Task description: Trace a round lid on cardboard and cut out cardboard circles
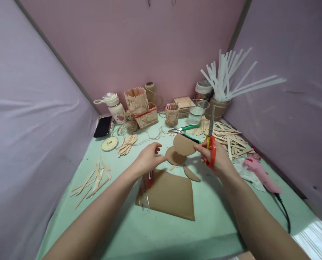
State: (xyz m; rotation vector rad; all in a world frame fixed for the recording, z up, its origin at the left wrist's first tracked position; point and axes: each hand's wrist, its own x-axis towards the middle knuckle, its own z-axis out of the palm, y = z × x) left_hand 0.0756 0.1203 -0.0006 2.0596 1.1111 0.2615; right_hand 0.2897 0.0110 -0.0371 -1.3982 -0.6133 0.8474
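Observation:
My right hand has red-handled scissors hooked in it, blades pointing up, and pinches the edge of a round cardboard disc. Behind and below that disc, a second cardboard disc lies on the table. My left hand is beside the second disc, fingers apart and curved, with nothing in it. Below the hands lies a sheet of cardboard with a red marker and a clear ruler at its left side. A curved cardboard scrap lies right of the sheet's top edge.
Green-handled pruners lie behind the discs. Loose wooden sticks and a pink glue gun are on the right, more sticks on the left. A bottle, stick-covered containers and a water bowl stand at the back.

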